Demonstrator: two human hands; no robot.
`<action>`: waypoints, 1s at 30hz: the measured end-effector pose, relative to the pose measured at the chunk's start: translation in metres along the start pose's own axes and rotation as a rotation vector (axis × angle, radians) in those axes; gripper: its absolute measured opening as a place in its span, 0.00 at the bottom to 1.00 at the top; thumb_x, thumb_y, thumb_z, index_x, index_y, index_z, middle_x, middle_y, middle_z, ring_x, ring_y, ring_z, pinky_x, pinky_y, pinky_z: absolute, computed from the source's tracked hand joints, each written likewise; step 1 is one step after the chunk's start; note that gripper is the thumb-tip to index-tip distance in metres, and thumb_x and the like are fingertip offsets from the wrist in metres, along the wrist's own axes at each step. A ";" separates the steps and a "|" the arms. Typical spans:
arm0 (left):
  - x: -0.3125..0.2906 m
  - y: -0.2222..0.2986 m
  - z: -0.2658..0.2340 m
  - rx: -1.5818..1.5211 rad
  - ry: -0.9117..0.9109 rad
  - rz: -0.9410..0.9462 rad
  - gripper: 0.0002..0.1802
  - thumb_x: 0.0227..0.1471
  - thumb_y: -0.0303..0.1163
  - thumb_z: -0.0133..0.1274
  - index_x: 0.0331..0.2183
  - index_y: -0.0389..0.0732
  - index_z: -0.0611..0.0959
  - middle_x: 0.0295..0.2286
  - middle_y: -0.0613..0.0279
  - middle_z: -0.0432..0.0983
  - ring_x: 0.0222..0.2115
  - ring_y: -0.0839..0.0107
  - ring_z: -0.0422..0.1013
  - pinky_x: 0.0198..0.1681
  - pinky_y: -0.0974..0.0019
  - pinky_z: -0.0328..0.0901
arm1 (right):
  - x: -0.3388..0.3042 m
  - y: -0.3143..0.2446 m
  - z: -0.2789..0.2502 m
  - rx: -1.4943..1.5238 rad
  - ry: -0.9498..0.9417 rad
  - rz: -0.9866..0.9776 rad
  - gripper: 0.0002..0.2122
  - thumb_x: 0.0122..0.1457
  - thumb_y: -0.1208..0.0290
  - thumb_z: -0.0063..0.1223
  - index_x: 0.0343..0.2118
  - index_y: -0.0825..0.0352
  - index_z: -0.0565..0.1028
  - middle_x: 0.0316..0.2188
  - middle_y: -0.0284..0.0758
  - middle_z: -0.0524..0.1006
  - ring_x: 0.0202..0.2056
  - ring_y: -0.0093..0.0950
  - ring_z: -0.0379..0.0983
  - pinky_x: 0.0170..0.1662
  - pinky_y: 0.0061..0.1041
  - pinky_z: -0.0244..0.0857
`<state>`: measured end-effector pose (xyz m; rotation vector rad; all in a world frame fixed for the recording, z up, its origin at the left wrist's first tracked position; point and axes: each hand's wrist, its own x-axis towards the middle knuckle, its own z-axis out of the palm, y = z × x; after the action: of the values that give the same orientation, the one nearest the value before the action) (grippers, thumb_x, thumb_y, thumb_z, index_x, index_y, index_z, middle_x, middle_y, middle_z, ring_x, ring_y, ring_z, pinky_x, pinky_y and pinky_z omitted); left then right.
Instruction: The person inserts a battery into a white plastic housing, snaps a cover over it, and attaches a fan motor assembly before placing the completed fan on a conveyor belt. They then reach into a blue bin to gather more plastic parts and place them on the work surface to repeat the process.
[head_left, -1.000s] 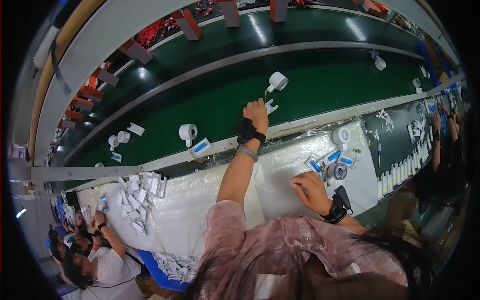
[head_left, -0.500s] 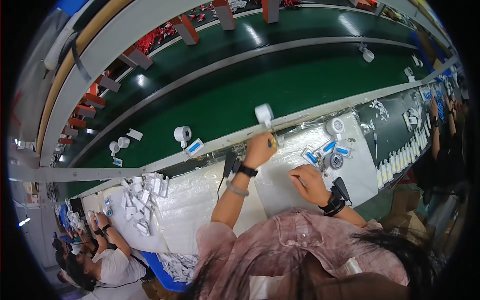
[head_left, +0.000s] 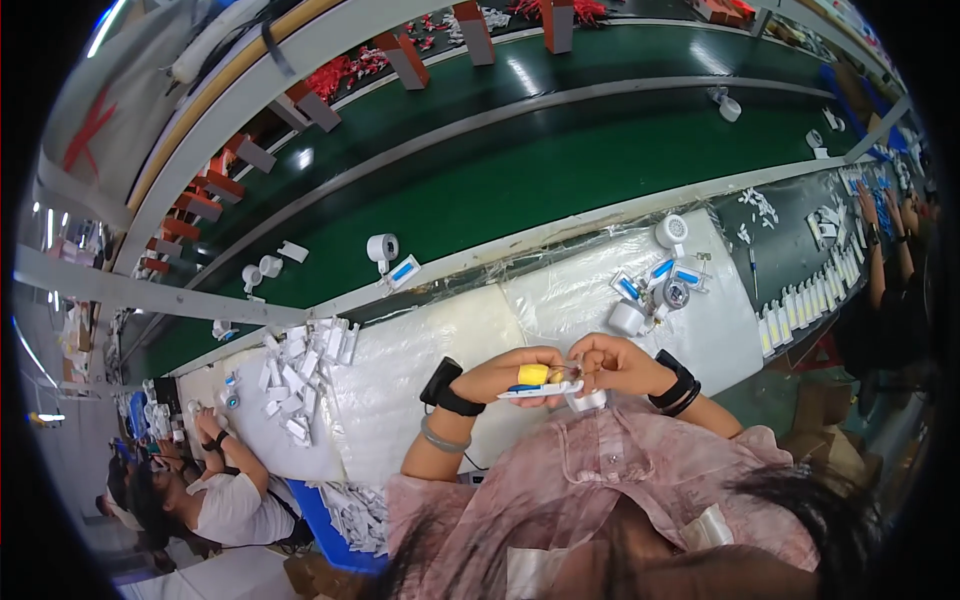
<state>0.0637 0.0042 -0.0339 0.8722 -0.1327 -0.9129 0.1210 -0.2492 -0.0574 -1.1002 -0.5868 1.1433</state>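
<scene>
My left hand (head_left: 510,376) is closed around a white lamp part (head_left: 540,390), a flat piece with a blue strip, held just in front of my chest. A yellow block (head_left: 533,375) shows above the strip, at the fingers. My right hand (head_left: 625,368) has its fingers pinched together at the right end of this part, near some thin wires too small to make out. A white rounded piece (head_left: 588,400) hangs below the right fingers. Beyond the right hand, several white round lamp heads (head_left: 673,232) and flat pieces with blue strips (head_left: 626,286) lie on the white mat (head_left: 560,300).
A green conveyor belt (head_left: 560,150) runs beyond the table, carrying more lamp heads (head_left: 382,248). Left of me lie a heap of white plastic parts (head_left: 300,375) and a blue bin (head_left: 340,545). White panels (head_left: 800,310) stand in a row at right. Co-workers (head_left: 235,500) sit at both sides.
My left hand has come back from the belt's edge to my chest with a white lamp part. My right hand has moved in to meet it. Another white head now lies in the cluster.
</scene>
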 end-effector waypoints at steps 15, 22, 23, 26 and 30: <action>0.013 -0.032 0.053 1.558 0.960 0.206 0.19 0.41 0.27 0.58 0.38 0.38 0.72 0.29 0.49 0.74 0.31 0.54 0.74 0.31 0.54 0.68 | -0.012 -0.011 0.033 -0.365 0.252 0.081 0.05 0.57 0.75 0.57 0.32 0.70 0.74 0.22 0.30 0.75 0.23 0.18 0.73 0.29 0.19 0.66; 0.011 -0.052 0.049 0.715 0.852 0.372 0.20 0.52 0.28 0.51 0.47 0.39 0.68 0.31 0.54 0.74 0.26 0.65 0.73 0.28 0.65 0.67 | -0.009 -0.008 0.046 -1.151 0.669 -0.542 0.07 0.49 0.80 0.60 0.29 0.67 0.73 0.23 0.36 0.74 0.25 0.34 0.70 0.32 0.30 0.63; 0.012 -0.053 0.048 0.356 0.747 0.342 0.15 0.58 0.29 0.47 0.47 0.40 0.69 0.32 0.58 0.74 0.27 0.72 0.71 0.30 0.69 0.66 | -0.009 -0.007 0.046 -1.136 0.709 -0.663 0.08 0.48 0.80 0.61 0.29 0.66 0.73 0.24 0.35 0.74 0.27 0.34 0.70 0.33 0.31 0.63; 0.017 -0.053 0.058 0.170 0.643 0.527 0.20 0.56 0.26 0.43 0.50 0.39 0.64 0.32 0.58 0.70 0.21 0.78 0.67 0.19 0.73 0.65 | -0.007 -0.009 0.049 -1.084 0.705 -0.743 0.09 0.47 0.81 0.61 0.31 0.66 0.73 0.27 0.35 0.75 0.30 0.35 0.70 0.36 0.30 0.63; 0.023 -0.052 0.066 0.138 0.698 0.510 0.19 0.55 0.24 0.38 0.49 0.38 0.64 0.31 0.59 0.71 0.21 0.78 0.66 0.19 0.74 0.65 | -0.009 -0.014 0.050 -1.098 0.682 -0.771 0.10 0.47 0.82 0.61 0.32 0.66 0.74 0.28 0.35 0.76 0.31 0.35 0.71 0.38 0.30 0.64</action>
<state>0.0158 -0.0682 -0.0326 1.1708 0.1847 -0.0965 0.0818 -0.2386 -0.0242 -1.8188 -0.9847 -0.3463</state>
